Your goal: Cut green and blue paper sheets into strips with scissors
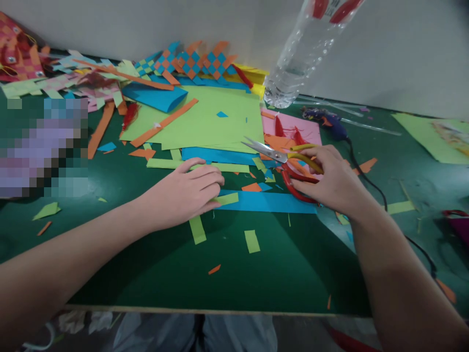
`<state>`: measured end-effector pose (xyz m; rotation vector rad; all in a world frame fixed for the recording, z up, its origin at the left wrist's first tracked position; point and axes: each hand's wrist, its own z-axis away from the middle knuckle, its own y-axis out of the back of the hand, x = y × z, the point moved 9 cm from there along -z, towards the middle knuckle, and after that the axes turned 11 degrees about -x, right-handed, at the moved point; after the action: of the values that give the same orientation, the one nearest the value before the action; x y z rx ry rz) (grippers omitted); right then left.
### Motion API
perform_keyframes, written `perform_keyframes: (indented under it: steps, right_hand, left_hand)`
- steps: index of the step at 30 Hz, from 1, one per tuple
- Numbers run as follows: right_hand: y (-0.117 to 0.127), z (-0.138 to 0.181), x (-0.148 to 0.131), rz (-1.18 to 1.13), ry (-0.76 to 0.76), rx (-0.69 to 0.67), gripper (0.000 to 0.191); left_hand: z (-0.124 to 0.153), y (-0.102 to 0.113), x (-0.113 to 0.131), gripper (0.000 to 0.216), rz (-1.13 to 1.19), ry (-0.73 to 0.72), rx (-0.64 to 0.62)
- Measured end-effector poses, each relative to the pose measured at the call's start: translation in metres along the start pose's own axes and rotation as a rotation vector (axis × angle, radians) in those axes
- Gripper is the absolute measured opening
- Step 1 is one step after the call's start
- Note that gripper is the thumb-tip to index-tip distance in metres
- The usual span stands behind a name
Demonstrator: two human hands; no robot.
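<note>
My left hand (190, 188) lies on the green table (164, 264), its fingertips pressing a short lime-green paper strip (227, 198) that crosses a long blue paper strip (271, 202). My right hand (330, 178) is curled over the red and yellow handles of a pair of scissors (278, 157), whose silver blades point left and are slightly apart. The scissors rest on the table above the blue strip.
Large lime-green paper sheets (205, 120) lie behind the hands, with blue and pink sheets beneath. Woven blue-orange paper pieces (194, 61) and scraps fill the back left. A clear plastic bottle (300, 54) stands at the back. A blue glue gun (330, 122) with a black cord is on the right.
</note>
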<state>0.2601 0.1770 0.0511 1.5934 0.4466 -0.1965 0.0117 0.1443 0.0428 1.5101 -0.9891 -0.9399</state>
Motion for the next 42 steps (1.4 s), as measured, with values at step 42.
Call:
perform_keyframes:
  steps: [42]
  right_hand:
    - [-0.023, 0.012, -0.027, 0.054, 0.272, -0.356, 0.051]
  left_hand:
    - [0.004, -0.019, -0.025, 0.038, 0.118, 0.019, -0.138]
